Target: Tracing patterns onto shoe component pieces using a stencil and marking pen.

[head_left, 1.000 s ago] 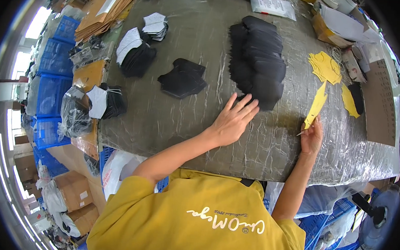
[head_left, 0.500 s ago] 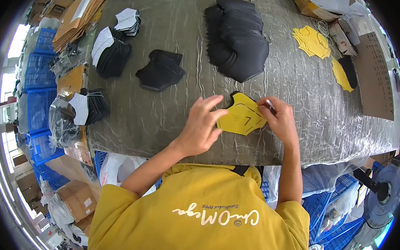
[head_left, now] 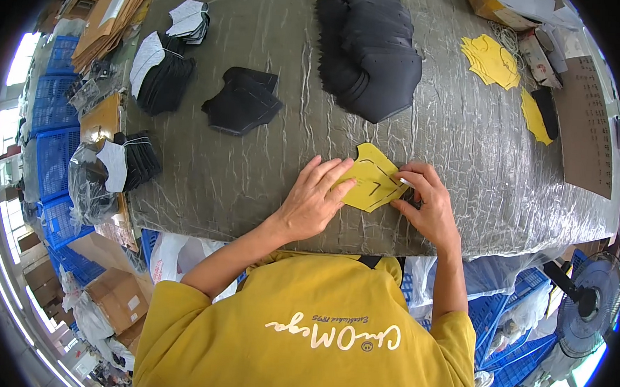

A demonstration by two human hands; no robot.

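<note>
A yellow template (head_left: pixel 370 179) with dark slots cut in it lies near the table's front edge. A thin dark edge shows at its upper left, apparently a black piece beneath it. My left hand (head_left: pixel 313 201) rests on the template's left side, fingers stretched out and pressing it down. At the template's right edge, my right hand (head_left: pixel 432 203) pinches a slim white pen (head_left: pixel 404 181); most of the pen is hidden by the fingers.
A large fanned stack of black pieces (head_left: pixel 380 64) lies beyond the template. Left of it are a smaller black pile (head_left: pixel 243 102) and tied bundles (head_left: pixel 163 74). Yellow templates (head_left: pixel 492 59) and a cardboard sheet (head_left: pixel 583 127) lie at the right. A fan (head_left: pixel 588 299) stands below.
My left hand has come down flat onto the template from a raised, spread pose. My right hand has shifted slightly lower along the template's right edge, still pinching the pen.
</note>
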